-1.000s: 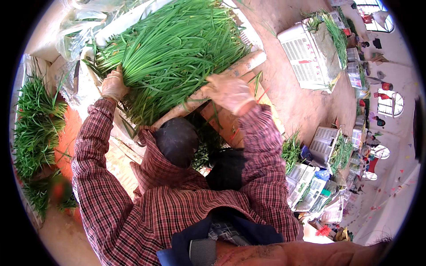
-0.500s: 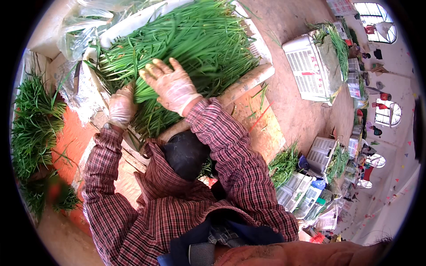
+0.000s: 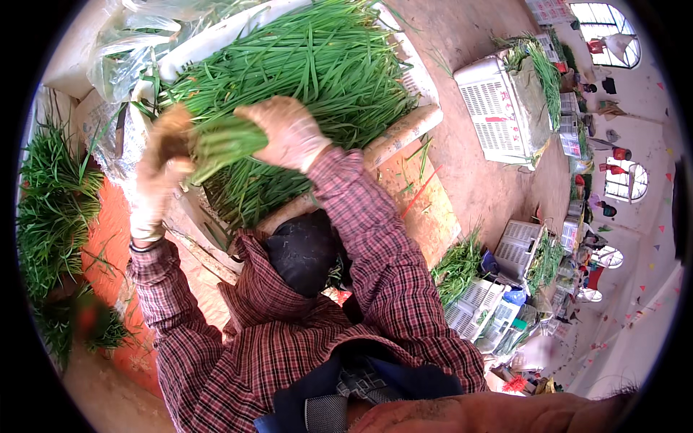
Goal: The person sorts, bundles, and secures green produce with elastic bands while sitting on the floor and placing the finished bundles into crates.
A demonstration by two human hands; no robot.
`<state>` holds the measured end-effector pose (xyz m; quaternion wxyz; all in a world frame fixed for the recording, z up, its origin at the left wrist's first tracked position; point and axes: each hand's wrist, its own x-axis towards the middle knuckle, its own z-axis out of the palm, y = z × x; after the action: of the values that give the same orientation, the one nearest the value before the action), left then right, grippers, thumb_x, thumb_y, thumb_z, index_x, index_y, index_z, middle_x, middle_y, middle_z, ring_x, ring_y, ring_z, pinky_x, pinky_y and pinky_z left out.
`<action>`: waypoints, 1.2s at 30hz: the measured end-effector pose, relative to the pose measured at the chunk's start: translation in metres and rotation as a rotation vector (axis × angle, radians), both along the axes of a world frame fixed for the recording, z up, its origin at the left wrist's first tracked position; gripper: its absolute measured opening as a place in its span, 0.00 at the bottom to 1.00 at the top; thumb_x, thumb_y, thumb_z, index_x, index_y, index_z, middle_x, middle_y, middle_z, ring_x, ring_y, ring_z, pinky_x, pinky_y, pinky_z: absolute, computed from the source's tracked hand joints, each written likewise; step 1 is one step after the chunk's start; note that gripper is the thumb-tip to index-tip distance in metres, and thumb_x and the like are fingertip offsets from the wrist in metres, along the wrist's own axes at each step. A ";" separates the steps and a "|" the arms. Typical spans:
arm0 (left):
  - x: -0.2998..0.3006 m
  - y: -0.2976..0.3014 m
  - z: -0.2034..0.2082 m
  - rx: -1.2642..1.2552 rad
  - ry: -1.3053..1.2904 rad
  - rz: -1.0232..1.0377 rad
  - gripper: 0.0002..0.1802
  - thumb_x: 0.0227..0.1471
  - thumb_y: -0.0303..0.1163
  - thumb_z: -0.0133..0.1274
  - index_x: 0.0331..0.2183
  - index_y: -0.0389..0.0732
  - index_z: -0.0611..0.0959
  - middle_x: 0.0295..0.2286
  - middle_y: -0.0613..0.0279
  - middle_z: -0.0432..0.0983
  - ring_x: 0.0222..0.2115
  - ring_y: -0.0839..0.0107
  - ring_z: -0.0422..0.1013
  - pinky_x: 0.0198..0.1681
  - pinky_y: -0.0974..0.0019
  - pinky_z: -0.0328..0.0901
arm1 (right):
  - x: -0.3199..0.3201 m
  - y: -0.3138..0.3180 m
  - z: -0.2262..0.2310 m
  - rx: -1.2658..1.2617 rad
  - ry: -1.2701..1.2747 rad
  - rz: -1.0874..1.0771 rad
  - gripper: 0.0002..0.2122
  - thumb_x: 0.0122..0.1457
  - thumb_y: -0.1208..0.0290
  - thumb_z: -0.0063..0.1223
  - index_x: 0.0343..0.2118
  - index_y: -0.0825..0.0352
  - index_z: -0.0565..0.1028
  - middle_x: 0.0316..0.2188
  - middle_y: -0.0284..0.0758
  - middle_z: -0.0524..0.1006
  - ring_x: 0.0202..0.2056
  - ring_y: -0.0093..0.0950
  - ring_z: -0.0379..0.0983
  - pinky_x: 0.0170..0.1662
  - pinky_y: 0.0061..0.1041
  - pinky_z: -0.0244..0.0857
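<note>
A white crate (image 3: 249,27) is heaped with long green garlic chives (image 3: 317,68). Above its near left part, a blurred bundle of chives (image 3: 227,146) is raised off the heap. My right hand (image 3: 287,134), in a thin clear glove, is closed on the bundle's right part. At the bundle's left end is my left hand (image 3: 157,173), gloved too and smeared by motion. Its thumb and fingers are curved but apart around that end, and I cannot see a firm grip. Both plaid-sleeved forearms reach up from the lower edge.
Clear plastic bags (image 3: 130,54) lie at the crate's far left, near a knife (image 3: 120,130). More chives (image 3: 58,209) are piled on the left beside an orange-red surface (image 3: 108,252). Rightward stand a white crate with greens (image 3: 491,108) and a wooden board (image 3: 426,209).
The bundle of chives has come up off the heap. My right hand has gone from spread fingers to a grip on it. My left hand has moved left to its end and loosened.
</note>
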<state>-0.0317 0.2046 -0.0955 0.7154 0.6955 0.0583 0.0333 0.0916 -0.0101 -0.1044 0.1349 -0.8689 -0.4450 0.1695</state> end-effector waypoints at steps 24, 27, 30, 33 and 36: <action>0.058 -0.175 0.168 -0.819 -0.678 -0.183 0.32 0.48 0.31 0.53 0.54 0.30 0.64 0.40 0.56 0.72 0.42 0.66 0.67 0.54 0.60 0.59 | -0.059 -0.124 0.154 0.816 -0.016 -0.213 0.51 0.36 0.47 0.69 0.59 0.73 0.54 0.53 0.49 0.65 0.53 0.41 0.65 0.56 0.33 0.58; 0.036 -0.217 0.136 -0.937 -0.444 -0.151 0.32 0.46 0.30 0.56 0.52 0.32 0.67 0.40 0.57 0.72 0.42 0.67 0.68 0.52 0.62 0.63 | -0.104 -0.156 0.165 0.509 0.304 -0.529 0.36 0.43 0.65 0.69 0.55 0.67 0.63 0.45 0.36 0.73 0.48 0.28 0.68 0.53 0.30 0.62; 0.002 -0.265 0.092 -0.861 -0.210 -0.203 0.32 0.45 0.26 0.59 0.52 0.33 0.67 0.41 0.55 0.73 0.40 0.66 0.72 0.49 0.64 0.65 | -0.137 -0.196 0.112 0.654 0.447 -0.654 0.27 0.49 0.65 0.64 0.51 0.66 0.67 0.41 0.34 0.75 0.43 0.27 0.70 0.49 0.29 0.64; -0.023 -0.282 0.060 -0.700 -0.041 -0.296 0.33 0.44 0.23 0.59 0.52 0.34 0.67 0.41 0.56 0.73 0.39 0.67 0.72 0.48 0.65 0.65 | -0.178 -0.209 0.085 0.784 0.289 -0.693 0.27 0.48 0.63 0.64 0.50 0.68 0.68 0.41 0.37 0.75 0.44 0.28 0.70 0.49 0.28 0.63; -0.023 -0.272 0.067 -0.769 -0.063 -0.293 0.30 0.46 0.27 0.57 0.52 0.35 0.68 0.38 0.56 0.72 0.39 0.66 0.70 0.46 0.62 0.66 | -0.225 -0.274 0.099 0.556 0.121 -0.725 0.26 0.50 0.65 0.62 0.51 0.69 0.67 0.39 0.39 0.74 0.42 0.32 0.70 0.48 0.29 0.63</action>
<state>-0.0543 -0.0673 -0.0289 0.9218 0.3771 -0.0549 -0.0718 -0.1335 -0.2838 -0.0051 0.4390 -0.8880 -0.1321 0.0358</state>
